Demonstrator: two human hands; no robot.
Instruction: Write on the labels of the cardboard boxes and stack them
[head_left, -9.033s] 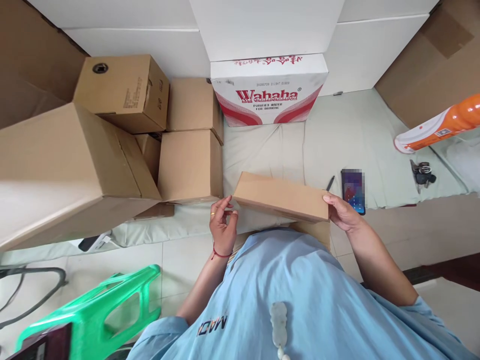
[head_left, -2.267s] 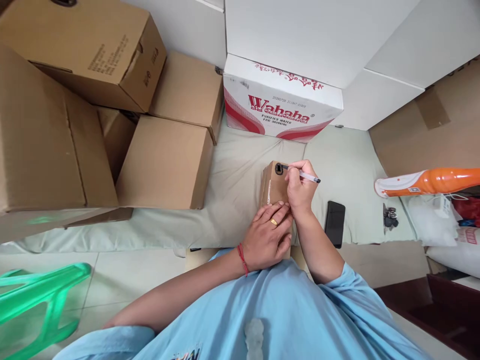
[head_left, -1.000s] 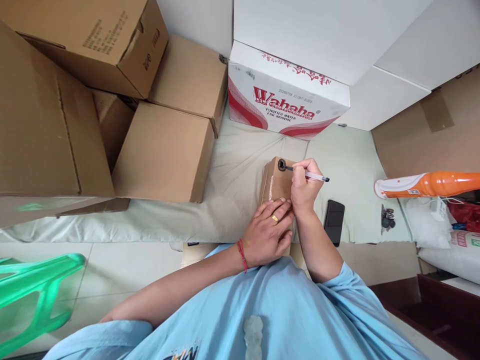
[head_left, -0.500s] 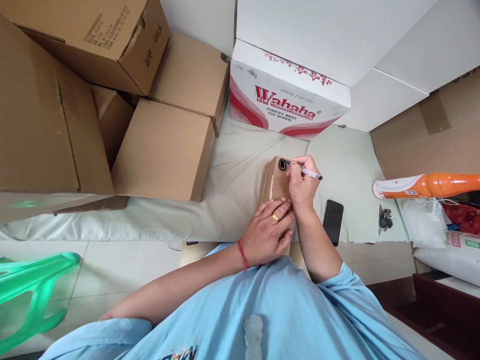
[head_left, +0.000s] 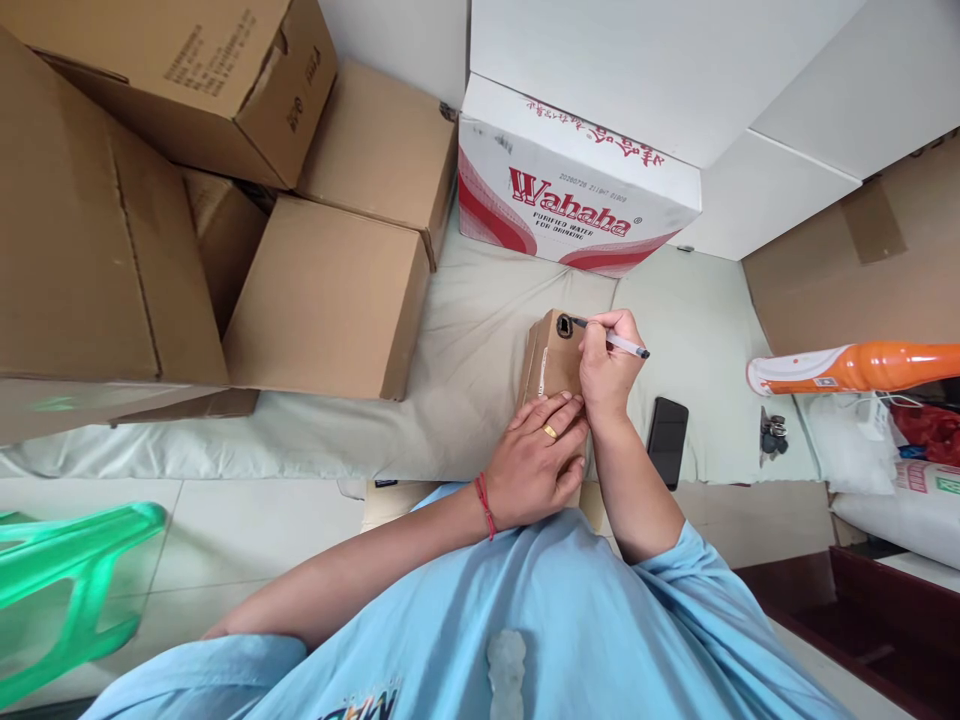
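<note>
A small brown cardboard box point(head_left: 559, 372) lies on the pale green sheet in front of me. Near its far end is a dark hole ringed with black ink point(head_left: 565, 326). My right hand point(head_left: 611, 365) grips a pen point(head_left: 626, 345) with a clear barrel, its tip close to the right side of that ring; I cannot tell whether it touches the cardboard. Flat on the near part of the box rests my left hand point(head_left: 536, 455), fingers stretched out, a gold ring on one finger and a red string at the wrist. It covers much of the box.
Several cardboard boxes point(head_left: 330, 300) are stacked on the left. A white and red water carton point(head_left: 577, 200) stands at the back. On the right lie a phone point(head_left: 667, 442), keys point(head_left: 772, 436) and an orange bottle point(head_left: 862, 370). A green stool point(head_left: 82, 570) is at lower left.
My right hand and the pen have shifted slightly right, with the tip now at the ring's outer edge. My left hand stays in place on the box.
</note>
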